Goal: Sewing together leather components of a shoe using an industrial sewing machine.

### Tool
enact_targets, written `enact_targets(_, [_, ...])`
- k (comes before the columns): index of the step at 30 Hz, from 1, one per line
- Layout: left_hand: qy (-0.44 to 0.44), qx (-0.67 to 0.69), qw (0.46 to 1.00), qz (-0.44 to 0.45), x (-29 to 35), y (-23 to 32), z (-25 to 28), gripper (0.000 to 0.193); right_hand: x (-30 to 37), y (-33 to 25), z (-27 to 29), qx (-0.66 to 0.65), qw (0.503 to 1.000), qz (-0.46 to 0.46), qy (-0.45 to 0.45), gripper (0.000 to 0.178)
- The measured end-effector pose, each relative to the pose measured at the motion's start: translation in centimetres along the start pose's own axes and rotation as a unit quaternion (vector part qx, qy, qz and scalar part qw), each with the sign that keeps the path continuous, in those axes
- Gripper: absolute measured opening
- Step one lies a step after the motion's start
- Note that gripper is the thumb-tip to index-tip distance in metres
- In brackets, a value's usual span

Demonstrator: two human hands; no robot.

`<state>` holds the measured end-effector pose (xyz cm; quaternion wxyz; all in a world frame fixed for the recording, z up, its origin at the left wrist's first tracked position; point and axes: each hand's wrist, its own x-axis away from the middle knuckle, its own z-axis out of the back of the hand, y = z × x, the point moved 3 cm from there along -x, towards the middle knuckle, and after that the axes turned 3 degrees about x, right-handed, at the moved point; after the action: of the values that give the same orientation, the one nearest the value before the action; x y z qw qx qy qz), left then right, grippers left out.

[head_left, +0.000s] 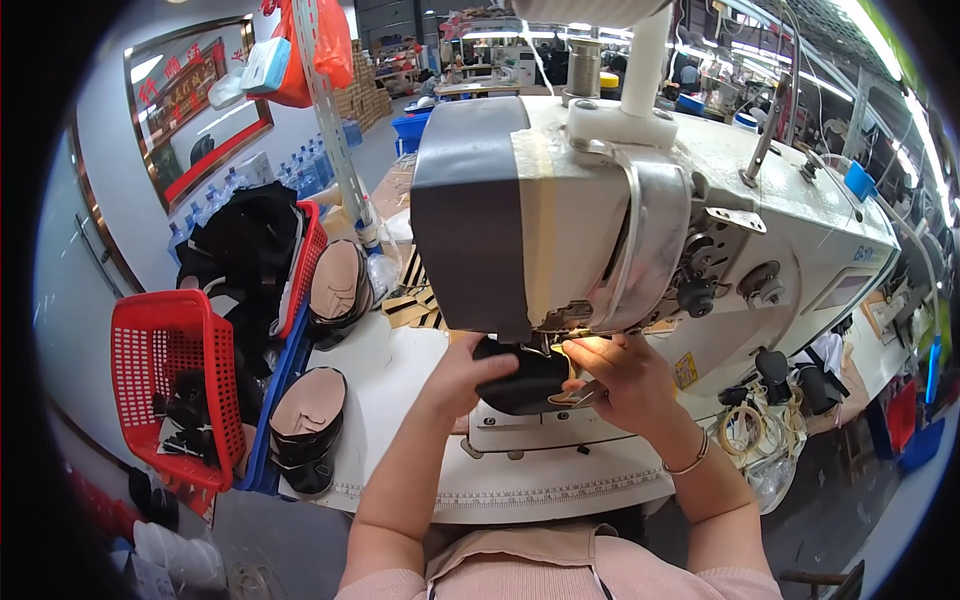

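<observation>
A black shoe upper piece point(528, 388) lies on the bed of a large white sewing machine point(585, 220), beneath its needle area. My left hand point(466, 372) grips the piece's left edge, thumb on top. On the other side, my right hand point(628, 380) is closed near the needle, its fingertips by the lit part of the work. A small metal tool like thread snips point(578, 396) sits in that hand; its far end is hidden. The machine head covers part of the stitching spot.
Left on the white table stand two stacks of black uppers with beige linings, a near stack point(308, 415) and a far stack point(340, 285). Beyond them are a red basket point(222, 365) and a blue tray point(262, 430). Loose bands point(742, 430) hang at the right.
</observation>
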<state>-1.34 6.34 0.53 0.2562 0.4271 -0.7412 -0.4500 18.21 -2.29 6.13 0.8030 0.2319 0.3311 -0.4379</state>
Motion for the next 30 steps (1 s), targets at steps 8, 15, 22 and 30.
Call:
enact_targets(8, [0.051, -0.022, 0.998, -0.034, 0.3, 1.0, -0.2, 0.048, -0.1, -1.0, 0.5, 0.028, 0.999, 0.017, 0.003, 0.045])
enact_targets(15, [0.206, -0.338, 0.835, -0.381, 1.1, 1.7, -0.9, 0.040, -0.3, -1.4, 1.3, 0.019, 1.000, 0.002, -0.012, 0.034])
enact_targets(22, [0.160, -0.616, 0.614, -0.467, 3.9, -1.6, -6.4, 0.041, 0.2, 0.3, 0.4, 0.006, 1.000, -0.008, 0.021, 0.037])
enact_targets(30, [0.149, -0.664, 0.541, -0.495, 4.4, -0.6, -6.6, 0.028, 0.1, -0.8, 0.6, 0.005, 0.999, -0.007, 0.032, 0.033])
